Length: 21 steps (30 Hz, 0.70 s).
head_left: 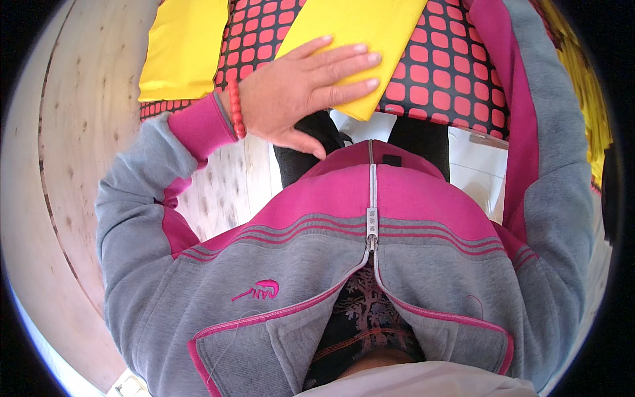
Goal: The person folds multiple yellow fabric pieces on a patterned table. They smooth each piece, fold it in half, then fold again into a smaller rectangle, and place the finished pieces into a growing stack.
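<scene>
My left hand lies palm down with its fingers stretched out across the near end of a long strip of yellow cloth. The thumb points back toward my body, and the hand grips nothing that I can see. This strip runs slantwise over a black table cover with red rounded squares, its near corner hanging slightly past the edge. To the left, a second yellow cloth piece rests on the same cover. My right arm reaches forward past the upper edge of the picture, so only its sleeve shows and the hand is out of sight.
More yellow material hangs in thin strips at the far right, beyond my right sleeve. The table's near edge is just in front of my body. Light wood-patterned flooring stretches along the left. Pale tiles show beneath the table beside my dark-clad legs.
</scene>
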Available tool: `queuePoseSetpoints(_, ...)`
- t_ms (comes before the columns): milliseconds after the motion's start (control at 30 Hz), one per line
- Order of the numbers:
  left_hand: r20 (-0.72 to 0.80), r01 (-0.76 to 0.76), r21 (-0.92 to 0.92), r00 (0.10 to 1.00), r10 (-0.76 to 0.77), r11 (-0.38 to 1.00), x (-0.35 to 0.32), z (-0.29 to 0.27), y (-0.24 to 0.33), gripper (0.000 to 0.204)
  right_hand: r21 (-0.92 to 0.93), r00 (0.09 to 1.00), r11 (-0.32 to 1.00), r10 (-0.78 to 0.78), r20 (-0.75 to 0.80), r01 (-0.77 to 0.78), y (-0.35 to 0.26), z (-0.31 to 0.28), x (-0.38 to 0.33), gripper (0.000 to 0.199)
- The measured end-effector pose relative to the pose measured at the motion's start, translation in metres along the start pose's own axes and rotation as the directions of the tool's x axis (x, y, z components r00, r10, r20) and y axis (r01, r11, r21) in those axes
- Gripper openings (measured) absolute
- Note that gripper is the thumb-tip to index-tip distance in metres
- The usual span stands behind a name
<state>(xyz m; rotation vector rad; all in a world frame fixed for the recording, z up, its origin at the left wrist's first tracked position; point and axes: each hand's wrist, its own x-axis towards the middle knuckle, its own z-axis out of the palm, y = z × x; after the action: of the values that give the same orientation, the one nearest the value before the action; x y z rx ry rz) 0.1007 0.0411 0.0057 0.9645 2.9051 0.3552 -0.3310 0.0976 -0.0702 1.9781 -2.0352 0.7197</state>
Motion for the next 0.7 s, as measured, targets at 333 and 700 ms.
queuePoseSetpoints(333,0.024,0.167,0.079,0.985,-0.169,0.983,-0.033,0.022,0.047,0.111,-0.008,0.999,1.000,-0.009,-0.041,0.008,-0.017,-0.008,-0.005,0.050)
queuePoseSetpoints(700,-0.415,0.301,0.118,0.880,-0.228,0.946,-0.019,-0.019,0.047,0.081,-0.067,0.995,0.997,-0.052,-0.085,0.046,-0.018,-0.006,-0.004,0.044)
